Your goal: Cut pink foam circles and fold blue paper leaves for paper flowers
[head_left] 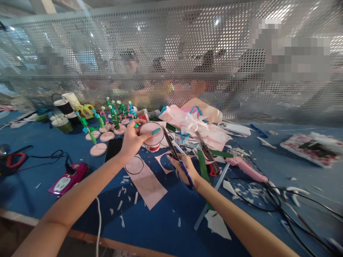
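Note:
Between the thumb and fingers of my left hand (pixel 134 139) is a pink paper disc (pixel 150 132) with a dark outlined rim. My right hand (pixel 184 167) grips a pair of scissors (pixel 173 146) with a blue handle, its blades pointing up along the disc's right edge. Just below the disc shows a small red and white container (pixel 152 147). On the table beneath my hands lies a pink paper strip (pixel 148 185) with a circle drawn at its upper end. Beside it is a pink offcut (pixel 163 162) with a curved cut-out.
Small flower stems on pink round bases (pixel 98 149) stand at left behind a black phone (pixel 114 149). A purple power socket (pixel 68 178) sits left. Right are a pink glue gun (pixel 249 169), cables and paper scraps. A perforated metal screen (pixel 160 46) closes the back.

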`<action>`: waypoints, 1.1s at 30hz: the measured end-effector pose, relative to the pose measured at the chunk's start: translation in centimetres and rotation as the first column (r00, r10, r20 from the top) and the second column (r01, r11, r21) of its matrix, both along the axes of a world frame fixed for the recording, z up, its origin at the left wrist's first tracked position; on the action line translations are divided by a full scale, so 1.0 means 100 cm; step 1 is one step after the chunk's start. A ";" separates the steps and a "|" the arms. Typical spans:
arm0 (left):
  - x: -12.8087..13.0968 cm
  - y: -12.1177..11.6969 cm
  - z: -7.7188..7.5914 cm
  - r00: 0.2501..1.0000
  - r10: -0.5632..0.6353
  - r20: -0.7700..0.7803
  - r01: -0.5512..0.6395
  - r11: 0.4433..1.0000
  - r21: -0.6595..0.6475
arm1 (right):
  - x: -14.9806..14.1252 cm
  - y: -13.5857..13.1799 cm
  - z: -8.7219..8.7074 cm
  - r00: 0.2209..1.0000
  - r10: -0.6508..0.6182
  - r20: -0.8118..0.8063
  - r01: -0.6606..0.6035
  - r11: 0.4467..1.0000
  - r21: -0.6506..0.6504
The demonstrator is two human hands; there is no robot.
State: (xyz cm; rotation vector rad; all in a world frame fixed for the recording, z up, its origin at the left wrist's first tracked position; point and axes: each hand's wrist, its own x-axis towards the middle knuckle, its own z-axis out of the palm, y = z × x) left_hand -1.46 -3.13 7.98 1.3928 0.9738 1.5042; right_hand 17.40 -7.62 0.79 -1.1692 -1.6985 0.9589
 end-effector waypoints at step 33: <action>0.001 0.000 0.001 0.998 0.023 0.067 -0.026 0.999 0.045 | 0.001 0.000 0.003 0.999 0.006 0.031 -0.009 0.997 0.070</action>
